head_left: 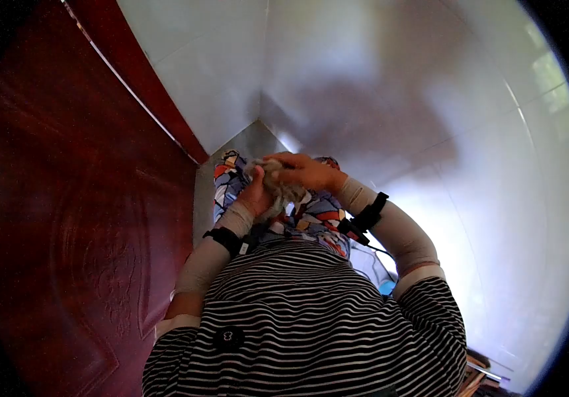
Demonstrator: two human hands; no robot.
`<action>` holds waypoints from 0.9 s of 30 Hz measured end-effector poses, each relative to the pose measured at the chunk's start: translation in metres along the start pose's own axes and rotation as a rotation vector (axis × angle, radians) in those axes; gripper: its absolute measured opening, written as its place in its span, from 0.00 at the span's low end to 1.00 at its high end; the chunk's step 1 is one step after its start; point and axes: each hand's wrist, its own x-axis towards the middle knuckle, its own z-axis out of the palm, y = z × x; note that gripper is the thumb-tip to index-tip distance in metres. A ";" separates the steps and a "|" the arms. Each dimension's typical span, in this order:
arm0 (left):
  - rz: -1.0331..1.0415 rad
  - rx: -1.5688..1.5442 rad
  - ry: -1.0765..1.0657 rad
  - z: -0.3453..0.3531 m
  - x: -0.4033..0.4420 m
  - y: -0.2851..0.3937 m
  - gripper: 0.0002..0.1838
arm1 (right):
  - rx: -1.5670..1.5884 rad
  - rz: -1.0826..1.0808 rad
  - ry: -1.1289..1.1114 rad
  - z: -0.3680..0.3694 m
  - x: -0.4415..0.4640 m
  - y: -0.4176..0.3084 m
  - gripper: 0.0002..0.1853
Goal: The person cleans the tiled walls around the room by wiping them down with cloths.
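A crumpled grey-brown cloth is bunched between my two hands, above my lap. My left hand grips it from the left side, thumb pointing up. From the right, my right hand lies over the top of the bundle with its fingers curled round it. Part of the cloth hangs down below the hands, in front of my patterned trousers. The fingertips of both hands are partly hidden in the folds.
A dark red panelled door stands close on my left. Pale tiled walls meet in a corner ahead, above a grey floor. A cable runs from my right wrist strap. Wooden items show at the lower right.
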 end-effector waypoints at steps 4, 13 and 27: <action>0.014 0.052 0.093 -0.012 0.002 0.001 0.37 | -0.291 -0.185 0.007 0.006 0.003 -0.003 0.24; 0.149 -0.227 0.319 -0.007 -0.007 0.006 0.25 | -0.334 0.057 0.199 -0.008 -0.020 0.008 0.45; -0.045 -0.381 -0.013 -0.016 0.003 0.001 0.30 | 0.181 0.179 0.505 -0.020 -0.035 0.043 0.18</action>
